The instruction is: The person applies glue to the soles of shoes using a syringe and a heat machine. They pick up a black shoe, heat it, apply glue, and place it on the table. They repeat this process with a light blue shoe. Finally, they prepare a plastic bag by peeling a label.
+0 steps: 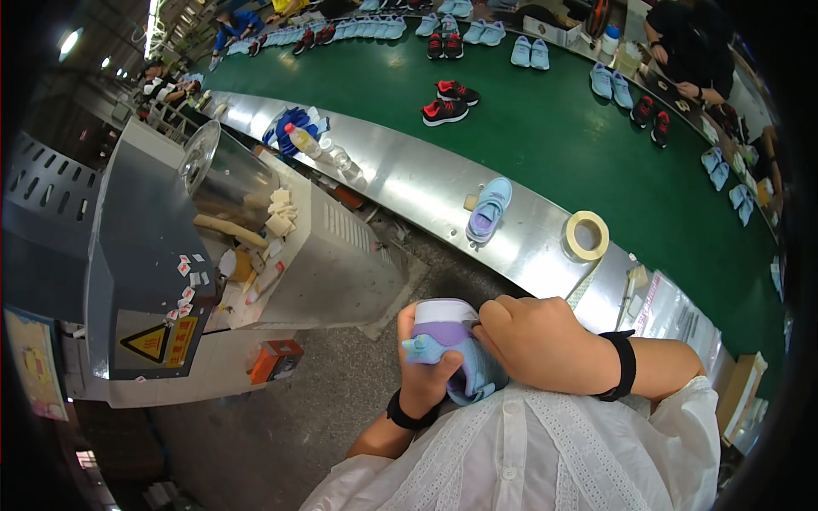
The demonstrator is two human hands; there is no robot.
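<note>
A small light-blue and purple child's shoe (450, 336) is held close to my chest. My left hand (423, 375) grips it from below, thumb across its side. My right hand (538, 342) covers the shoe's right side, fingers curled onto its upper. Both wrists wear black bands. A matching light-blue and purple shoe (488, 210) lies on the steel ledge (409, 175) in front of me.
A roll of tape (587, 235) lies on the ledge at right. Beyond it, a green conveyor (545, 128) carries black-red shoes (450, 100) and light-blue pairs. A grey machine (153, 255) with a metal drum stands at left. Other people work across the belt.
</note>
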